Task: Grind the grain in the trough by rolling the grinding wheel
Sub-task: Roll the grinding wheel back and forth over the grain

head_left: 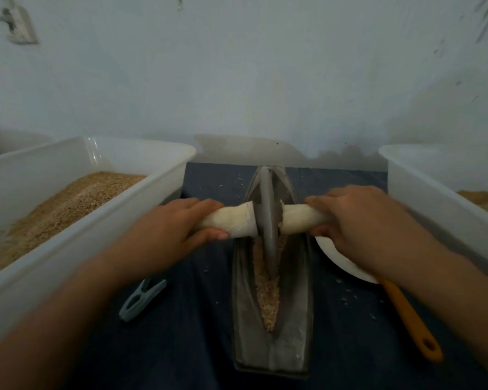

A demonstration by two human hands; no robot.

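A long grey metal trough (244, 319) lies lengthwise on the dark blue cloth in the middle of the table. Tan crushed grain (268, 294) fills its groove at the near end. The grey grinding wheel (266, 209) stands upright in the groove around the trough's far half. A pale, cloth-wrapped axle handle (231, 220) sticks out on both sides of the wheel. My left hand (169, 226) grips the left end of the handle. My right hand (358, 218) grips the right end.
A white plastic tub (96, 156) holding tan grain stands at the left. Another white tub (423, 175) stands at the right. A white plate (341, 263) and an orange-handled tool (409, 319) lie right of the trough. A grey-blue clip (141, 299) lies at its left.
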